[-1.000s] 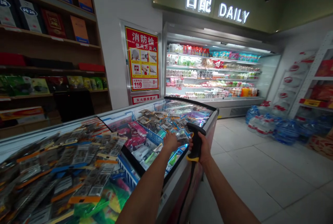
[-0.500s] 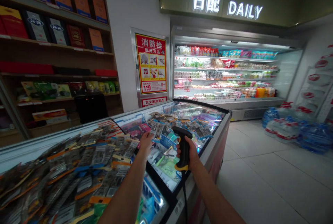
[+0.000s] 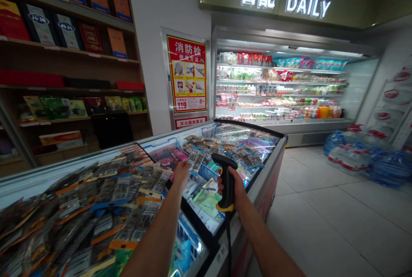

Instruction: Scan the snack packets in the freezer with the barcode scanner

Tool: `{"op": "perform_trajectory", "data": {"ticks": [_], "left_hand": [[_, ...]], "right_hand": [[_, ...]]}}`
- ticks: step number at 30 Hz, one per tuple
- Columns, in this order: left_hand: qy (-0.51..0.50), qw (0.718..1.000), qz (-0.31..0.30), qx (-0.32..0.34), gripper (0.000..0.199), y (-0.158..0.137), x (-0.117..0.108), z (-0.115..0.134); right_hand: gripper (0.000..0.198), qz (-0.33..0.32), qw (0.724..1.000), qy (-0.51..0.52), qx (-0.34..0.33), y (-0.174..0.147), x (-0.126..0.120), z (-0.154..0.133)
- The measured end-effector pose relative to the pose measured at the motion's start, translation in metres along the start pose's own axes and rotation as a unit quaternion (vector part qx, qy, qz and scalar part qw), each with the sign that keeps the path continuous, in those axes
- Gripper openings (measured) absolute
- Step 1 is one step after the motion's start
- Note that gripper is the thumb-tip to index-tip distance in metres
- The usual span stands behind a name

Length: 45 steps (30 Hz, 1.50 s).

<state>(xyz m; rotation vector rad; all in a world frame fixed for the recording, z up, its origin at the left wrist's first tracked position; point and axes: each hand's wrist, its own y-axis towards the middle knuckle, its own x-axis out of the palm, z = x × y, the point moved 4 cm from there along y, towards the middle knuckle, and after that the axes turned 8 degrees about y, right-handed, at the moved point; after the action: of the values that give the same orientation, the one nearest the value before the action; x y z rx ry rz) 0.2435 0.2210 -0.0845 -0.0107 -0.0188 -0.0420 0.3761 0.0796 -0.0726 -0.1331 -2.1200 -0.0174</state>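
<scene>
Head view: the right hand (image 3: 237, 185) wraps the handle of a scanner (image 3: 228, 189) above the right edge of the freezer (image 3: 273, 159); it looks stiff, fairly light, best gripped there. Between the freezer's left and right edges, the left hand (image 3: 180, 175) pinches a packet (image 3: 196, 159) by its border, a sensible hold if thin, soft and slippery. Beyond, a red poster (image 3: 186, 73) reads 消防栓使用方法 and 119; above, a lit sign (image 3: 291, 2) shows 日配 and DAILY.
</scene>
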Motion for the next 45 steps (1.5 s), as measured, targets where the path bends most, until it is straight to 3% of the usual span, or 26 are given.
{"op": "perform_trajectory", "data": {"ticks": [10, 18, 36, 40, 45], "left_hand": [[0.048, 0.999, 0.009, 0.014, 0.009, -0.003, -0.001, 0.002], [0.013, 1.000, -0.002, 0.004, 0.007, -0.002, 0.000, 0.004], [0.028, 1.000, 0.011, 0.006, 0.012, -0.003, -0.002, 0.006], [0.080, 0.995, 0.042, 0.038, 0.009, -0.006, -0.010, 0.019], [0.185, 0.974, 0.071, 0.112, 0.013, -0.013, -0.041, 0.047]], "right_hand": [[0.032, -0.022, 1.000, 0.017, 0.005, -0.002, 0.003, -0.001], [0.033, -0.046, 0.999, 0.022, 0.016, -0.001, 0.001, -0.001], [0.031, -0.022, 1.000, 0.010, 0.004, -0.003, 0.005, -0.001], [0.031, 0.000, 1.000, 0.012, -0.005, -0.002, 0.000, -0.003], [0.029, 0.008, 1.000, 0.006, -0.007, -0.002, -0.002, -0.004]]}}
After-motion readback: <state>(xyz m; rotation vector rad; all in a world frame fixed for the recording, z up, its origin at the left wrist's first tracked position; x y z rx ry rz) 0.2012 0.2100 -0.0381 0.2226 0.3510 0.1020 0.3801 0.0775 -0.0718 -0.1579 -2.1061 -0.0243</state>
